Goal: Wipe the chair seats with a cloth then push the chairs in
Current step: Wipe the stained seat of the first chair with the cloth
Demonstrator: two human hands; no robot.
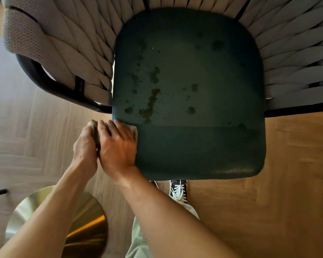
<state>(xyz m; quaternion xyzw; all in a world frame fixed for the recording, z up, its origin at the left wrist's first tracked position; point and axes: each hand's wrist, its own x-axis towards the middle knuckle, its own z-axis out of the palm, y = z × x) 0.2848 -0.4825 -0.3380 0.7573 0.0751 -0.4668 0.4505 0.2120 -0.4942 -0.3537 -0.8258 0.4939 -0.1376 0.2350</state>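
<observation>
Fingers (108, 127) of the right hand (117, 148) lie spread and flat, pressing a small grey-beige cloth (133, 130) onto the near-left corner of the dark green padded leather chair seat (194, 108); only a sliver of cloth shows past the fingertips. Left hand (85, 146), just off the seat's left edge and touching the right hand, is curled around what appears to be a bunched end of the same cloth (95, 131), though motion blur makes this uncertain. Both forearms reach forward from the lower frame, wrists nearly straight, the right palm facing down on the seat. Dark wet-looking blotches (151, 97) cover the seat's middle, beyond the hands, toward the woven grey rope backrest (73, 53); the strip of seat nearest the person looks uniform and is probably already wiped. Risks, as judged: with the cloth at the very edge of the seat, a stroke could slip off the corner and drop the cloth onto the wooden floor (287, 183); a saturated cloth could smear the blotches rather than lift them; wiping outward could push liquid into the rope weave beside the seat. A brass-coloured round metal base (63, 220) stands near the seat's front-left corner, where it could obstruct pushing the chair in.
</observation>
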